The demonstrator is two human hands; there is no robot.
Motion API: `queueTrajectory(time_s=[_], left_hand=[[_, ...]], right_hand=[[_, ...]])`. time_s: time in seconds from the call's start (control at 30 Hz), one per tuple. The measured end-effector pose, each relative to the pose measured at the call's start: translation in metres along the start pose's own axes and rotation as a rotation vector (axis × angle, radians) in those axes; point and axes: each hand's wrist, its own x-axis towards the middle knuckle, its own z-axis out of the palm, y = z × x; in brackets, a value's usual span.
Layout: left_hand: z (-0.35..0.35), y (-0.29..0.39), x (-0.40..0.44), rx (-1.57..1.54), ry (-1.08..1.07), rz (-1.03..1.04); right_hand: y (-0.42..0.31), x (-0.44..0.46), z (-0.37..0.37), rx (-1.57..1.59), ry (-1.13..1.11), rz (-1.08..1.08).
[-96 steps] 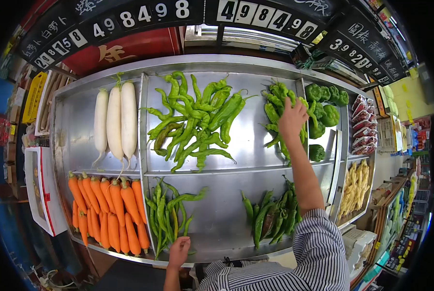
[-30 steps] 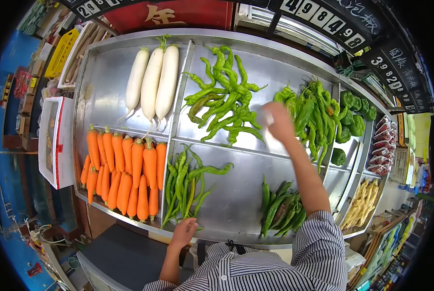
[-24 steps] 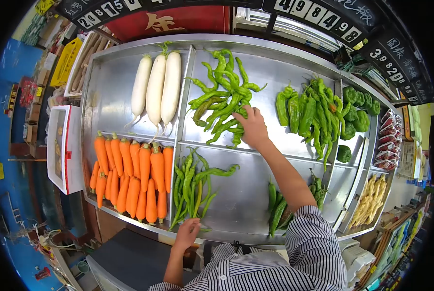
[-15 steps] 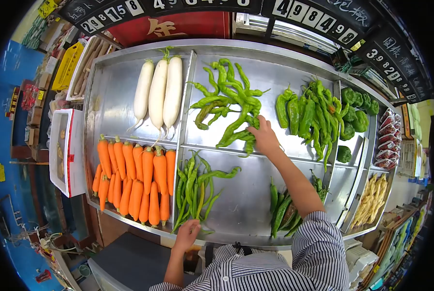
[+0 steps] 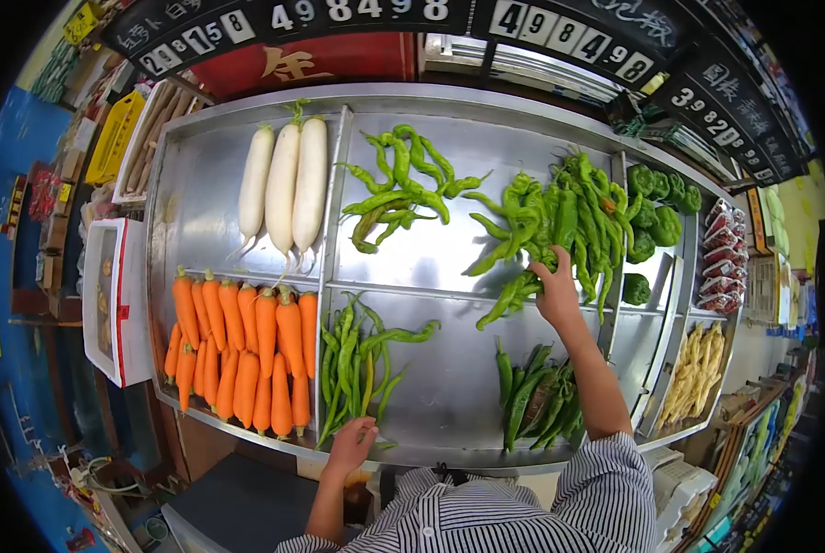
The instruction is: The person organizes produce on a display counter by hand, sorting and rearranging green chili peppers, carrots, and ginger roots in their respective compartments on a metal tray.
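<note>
My right hand [image 5: 556, 284] is closed on some light green peppers [image 5: 515, 230] at the left side of the pepper pile [image 5: 578, 217]. A smaller group of light green peppers [image 5: 403, 184] lies further left in the same upper compartment. My left hand [image 5: 351, 444] rests by the tray's front edge, just below the thin green chilies [image 5: 350, 359]. Its fingers are curled together, and I cannot make out anything in them. Dark green peppers [image 5: 537, 401] lie in the lower compartment, below my right hand.
The metal tray [image 5: 431, 452] has raised dividers. White radishes [image 5: 283, 189] lie at its upper left, carrots [image 5: 246, 355] at the lower left. Round green peppers [image 5: 656, 221], red packets [image 5: 722, 258] and pale roots [image 5: 691, 376] are at the right. Price boards [image 5: 366, 14] hang over the back.
My right hand has moved right, bringing a bunch of light green peppers from the left group against the right pile. The left group is smaller. My left hand has stayed by the front edge.
</note>
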Motion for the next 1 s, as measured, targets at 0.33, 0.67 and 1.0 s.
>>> queueTrajectory(time_s=[0.33,0.67,1.0], left_hand=[[0.006,-0.002,-0.002,-0.004,-0.032,0.003],[0.006,0.003,-0.003,0.017,0.000,0.040],[0.011,0.093,0.074,0.185,-0.035,0.366]], right_hand=[[-0.026,0.042,-0.022,0.123,0.359,-0.005],[-0.021,0.092,-0.057,0.180,0.641,0.137],[-0.035,0.062,-0.002,0.133,0.337,-0.065]])
